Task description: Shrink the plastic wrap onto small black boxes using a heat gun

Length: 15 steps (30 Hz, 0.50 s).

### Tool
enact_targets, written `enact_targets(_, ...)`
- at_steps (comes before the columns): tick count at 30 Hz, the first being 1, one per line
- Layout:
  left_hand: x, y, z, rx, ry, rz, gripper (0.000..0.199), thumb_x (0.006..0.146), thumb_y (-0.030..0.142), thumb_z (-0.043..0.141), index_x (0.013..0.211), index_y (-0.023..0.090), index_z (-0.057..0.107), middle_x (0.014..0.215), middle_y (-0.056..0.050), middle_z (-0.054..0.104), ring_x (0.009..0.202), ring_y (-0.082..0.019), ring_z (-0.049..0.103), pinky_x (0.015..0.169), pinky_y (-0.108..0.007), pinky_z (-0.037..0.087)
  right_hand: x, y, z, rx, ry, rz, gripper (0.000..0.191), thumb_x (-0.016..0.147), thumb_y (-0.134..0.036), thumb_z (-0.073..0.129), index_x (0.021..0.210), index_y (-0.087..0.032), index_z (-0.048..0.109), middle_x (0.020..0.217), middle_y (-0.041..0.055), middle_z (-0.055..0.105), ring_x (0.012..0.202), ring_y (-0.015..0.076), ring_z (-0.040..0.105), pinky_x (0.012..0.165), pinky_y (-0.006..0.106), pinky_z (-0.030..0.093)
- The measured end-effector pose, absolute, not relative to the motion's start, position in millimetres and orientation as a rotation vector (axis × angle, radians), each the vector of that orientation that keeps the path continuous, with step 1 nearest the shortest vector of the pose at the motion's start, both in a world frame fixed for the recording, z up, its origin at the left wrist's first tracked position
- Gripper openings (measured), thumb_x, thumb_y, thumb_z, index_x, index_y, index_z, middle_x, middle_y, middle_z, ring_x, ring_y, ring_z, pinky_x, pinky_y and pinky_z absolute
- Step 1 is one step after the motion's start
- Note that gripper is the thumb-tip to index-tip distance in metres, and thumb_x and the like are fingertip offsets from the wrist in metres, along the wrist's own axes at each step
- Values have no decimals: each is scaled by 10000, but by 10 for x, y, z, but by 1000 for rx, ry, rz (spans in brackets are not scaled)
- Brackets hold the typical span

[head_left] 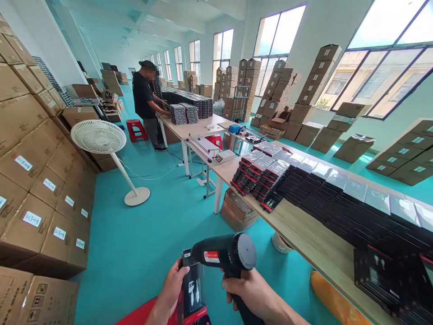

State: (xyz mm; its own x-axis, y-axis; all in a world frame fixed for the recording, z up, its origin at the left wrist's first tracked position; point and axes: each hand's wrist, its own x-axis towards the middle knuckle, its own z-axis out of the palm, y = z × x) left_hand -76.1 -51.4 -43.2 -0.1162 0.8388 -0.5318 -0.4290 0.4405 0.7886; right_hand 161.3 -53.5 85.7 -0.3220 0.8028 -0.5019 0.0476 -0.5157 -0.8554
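Observation:
My left hand [171, 286] grips a black-and-red retail box [192, 289] by its left side, with the thumb across its front. The box has a white picture on its face and a barcode label near the top. My right hand [248, 291] is wrapped around the handle of a black heat gun [219, 253] with a red-and-white label. The gun points left, its nozzle end over the top of the box; whether the two touch I cannot tell. Under the left forearm lies something red [142, 312].
To my right runs a long wooden table [297, 221] bearing stacked black boxes [324, 198]. A white fan [99, 137] stands at left beside tall carton stacks [43, 180]. A person in black [144, 97] works at the far table [189, 128]. Under the near table sits a carton [238, 210].

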Motion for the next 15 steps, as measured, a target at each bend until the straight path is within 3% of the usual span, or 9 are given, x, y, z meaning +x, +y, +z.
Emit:
enact_targets(4, -822, -533, -426, 307, 1223, 1065, 257, 728, 204, 643, 984, 183, 667, 697, -29, 718, 603, -237, 678, 574, -349, 534, 1763, -326, 981, -1446, -1076, 1819, 310, 668, -339, 639, 918, -174, 560, 645, -27, 577, 545, 136, 536, 499, 273, 441)
enact_targets(6, -850, -531, -475, 236, 1138, 1048, 184, 745, 208, 609, 918, 175, 661, 604, -19, 673, 518, -233, 645, 512, -352, 524, 1803, -272, 1058, -1415, -1098, 1867, 312, 657, -315, 669, 917, -176, 567, 712, -10, 614, 581, 143, 567, 508, 275, 461)
enact_targets(9, -885, -510, -592, 96, 1045, 1089, 89, 766, 201, 588, 830, 172, 642, 535, 3, 614, 443, -189, 598, 450, -297, 492, 1818, -366, 1175, -1352, -1158, 2025, 284, 626, -259, 692, 881, -170, 604, 632, -17, 627, 539, 148, 562, 491, 271, 459)
enact_targets(15, -910, -580, -777, -29, 949, 1088, 272, 857, 255, 557, 1081, 127, 641, 680, -24, 652, 515, -127, 610, 461, -217, 491, 1903, -758, 1217, -1362, -1475, 2300, 66, 576, -146, 628, 618, -186, 596, 501, -42, 576, 452, 111, 490, 443, 221, 390)
